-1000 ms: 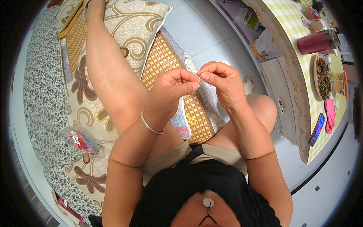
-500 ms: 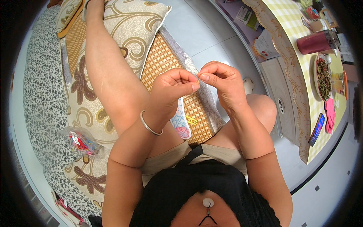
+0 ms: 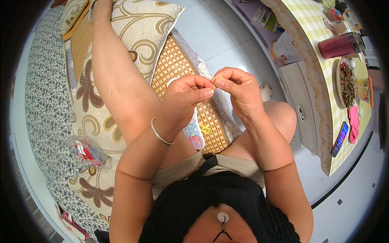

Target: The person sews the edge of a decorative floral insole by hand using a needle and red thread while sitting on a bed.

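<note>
My left hand [image 3: 187,94] and my right hand [image 3: 240,90] meet fingertip to fingertip above my lap, both closed in a pinch. Between them is something thin and tiny that I cannot make out; a slim strand seems to show at the fingertips. Partly hidden under my left hand lies a white-edged, insole-shaped piece [image 3: 196,140] with a blue and pink pattern. Beside it, on the woven seat mat [image 3: 215,141], rests a small yellow looped bundle [image 3: 205,128] that looks like thread.
Left of my leg, a clear plastic bag [image 3: 87,152] of colourful strands lies on the patterned cushion [image 3: 95,121]. On the checked tablecloth [image 3: 324,77] at right are a dark red cup [image 3: 338,45], a plate of dried-looking food [image 3: 347,83], a pink cloth [image 3: 353,123] and a phone [image 3: 339,139].
Both hands keep their pinch, with only a slight shift of the fingers; the thin strand at the fingertips shows a little more. Everything else stays in place.
</note>
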Motion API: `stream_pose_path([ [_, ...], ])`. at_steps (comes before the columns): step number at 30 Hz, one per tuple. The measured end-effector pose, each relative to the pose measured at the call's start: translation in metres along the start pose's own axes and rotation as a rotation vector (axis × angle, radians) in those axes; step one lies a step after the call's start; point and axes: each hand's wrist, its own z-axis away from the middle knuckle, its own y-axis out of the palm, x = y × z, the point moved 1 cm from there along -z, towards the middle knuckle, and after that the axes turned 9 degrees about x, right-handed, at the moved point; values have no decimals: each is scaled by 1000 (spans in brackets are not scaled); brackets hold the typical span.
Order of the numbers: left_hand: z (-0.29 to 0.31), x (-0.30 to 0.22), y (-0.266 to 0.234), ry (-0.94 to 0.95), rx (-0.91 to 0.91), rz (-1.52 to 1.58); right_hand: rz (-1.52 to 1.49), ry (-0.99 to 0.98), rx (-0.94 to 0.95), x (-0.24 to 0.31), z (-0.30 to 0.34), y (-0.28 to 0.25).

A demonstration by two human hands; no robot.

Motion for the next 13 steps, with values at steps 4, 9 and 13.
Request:
stream_pose_path([
  [4, 0, 0, -1, -8, 12, 8, 75, -41, -6, 2, 1, 2],
  [9, 0, 1, -2, -32, 20, 9, 98, -56, 5, 5, 1, 1],
  [13, 1, 1, 0, -15, 6, -23, 120, -61, 18, 5, 1, 0],
])
